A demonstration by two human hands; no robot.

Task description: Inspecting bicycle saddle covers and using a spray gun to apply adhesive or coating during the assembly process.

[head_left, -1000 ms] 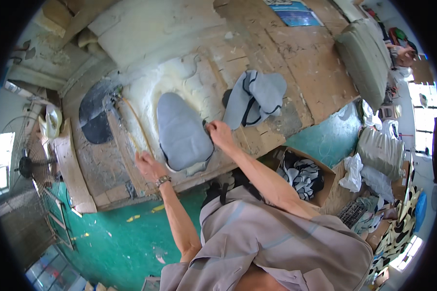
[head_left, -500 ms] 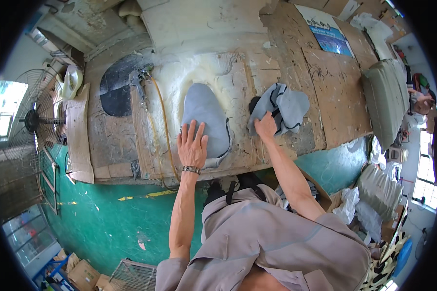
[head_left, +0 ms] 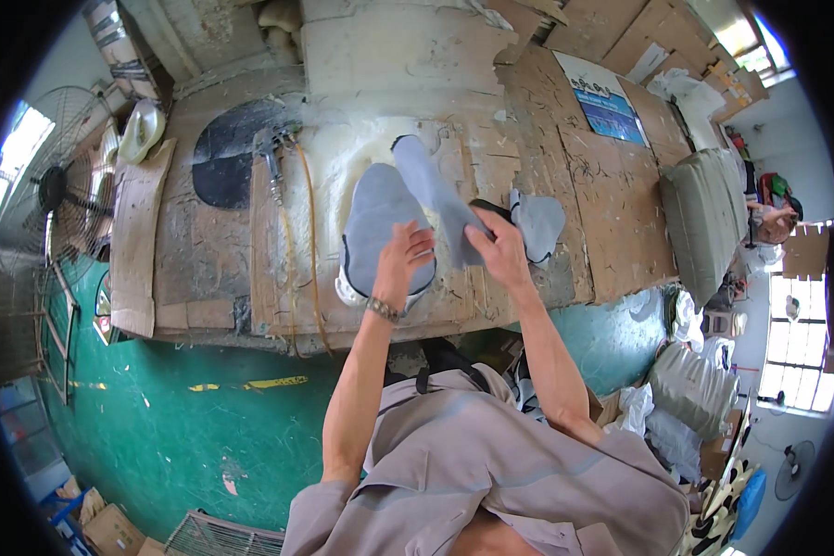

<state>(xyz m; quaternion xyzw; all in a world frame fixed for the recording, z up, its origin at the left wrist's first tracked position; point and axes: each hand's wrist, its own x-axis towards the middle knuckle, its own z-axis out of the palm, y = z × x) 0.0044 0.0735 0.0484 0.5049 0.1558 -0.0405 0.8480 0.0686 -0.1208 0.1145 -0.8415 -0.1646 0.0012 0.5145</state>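
A grey fabric piece with a dark edge hangs slanted from my right hand, which pinches its lower right part. Its upper end reaches over the pale-coated patch of the bench. Below and left of it lies a rounded grey padded piece with black trim, flat on the bench. My left hand is above the lower right of this piece, fingers apart and slightly bent, with nothing in them. Another grey piece with dark edging rests just right of my right hand.
The bench is covered with worn, stained cardboard. A spray gun with an orange hose lies left of the pieces, beside a black rounded sheet. A standing fan is at far left; a bulky wrapped bundle sits at the right end.
My right hand has lifted one grey fabric piece off the bunched pieces and brought it left. My left hand has risen off the padded piece and shifted right. The view has tilted slightly.
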